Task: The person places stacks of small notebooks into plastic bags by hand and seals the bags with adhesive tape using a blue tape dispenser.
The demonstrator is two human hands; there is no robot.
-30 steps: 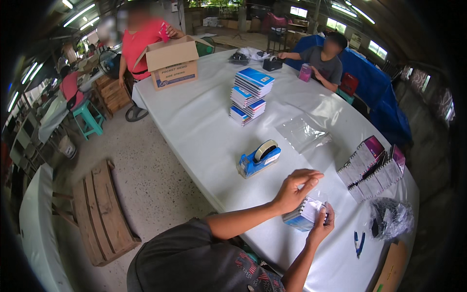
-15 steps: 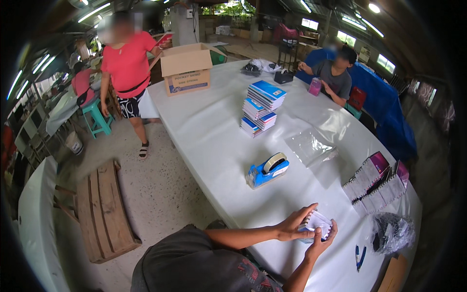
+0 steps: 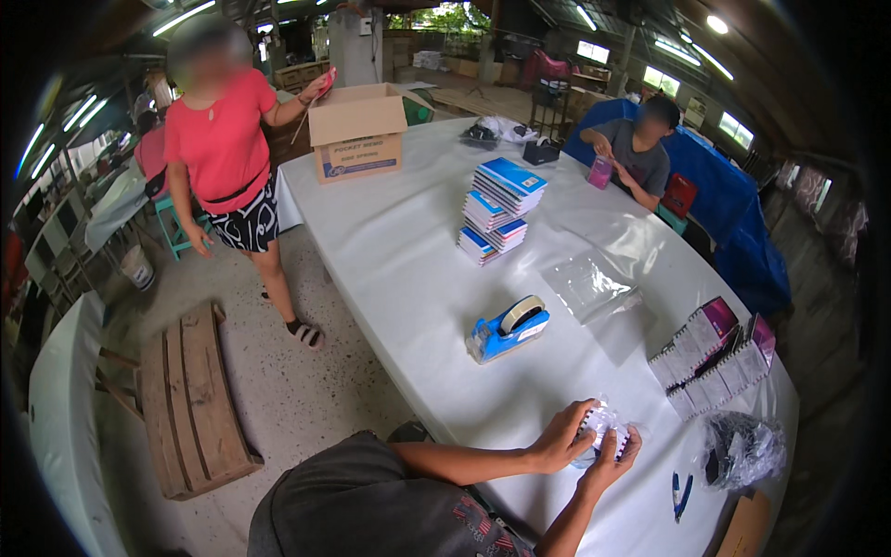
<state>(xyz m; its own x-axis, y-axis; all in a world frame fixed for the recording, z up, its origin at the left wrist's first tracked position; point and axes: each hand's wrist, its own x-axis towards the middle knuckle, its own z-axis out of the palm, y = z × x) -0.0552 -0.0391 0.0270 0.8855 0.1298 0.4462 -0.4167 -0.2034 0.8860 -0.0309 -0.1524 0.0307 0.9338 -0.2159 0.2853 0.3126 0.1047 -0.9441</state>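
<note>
At the near side of the white table, my left hand (image 3: pixel 561 437) and my right hand (image 3: pixel 613 462) grip a small bundle of spiral-bound notebooks (image 3: pixel 603 422) between them. Shiny clear plastic shows around the bundle. My fingers close on its two sides, and dark spiral binding shows along the edges. Just beyond my hands sits a blue tape dispenser (image 3: pixel 508 330) with a roll of tape. Two leaning rows of spiral notebooks with purple covers (image 3: pixel 713 368) lie to the right. Small blue-handled cutters (image 3: pixel 682 496) rest near my right hand.
Blue-covered notebooks stand in a stack (image 3: pixel 501 206) farther back, near a clear plastic bag (image 3: pixel 594 286). Crumpled plastic (image 3: pixel 745 447) lies at right. An open carton (image 3: pixel 360 153) occupies the far left corner. One person (image 3: pixel 223 139) stands there; another (image 3: pixel 640 153) sits opposite, holding a purple item. A wooden bench (image 3: pixel 200 395) is left.
The person in the red top has stepped nearer along the table's left side. My hands have shifted slightly on the notebooks, and more clear plastic shows above them.
</note>
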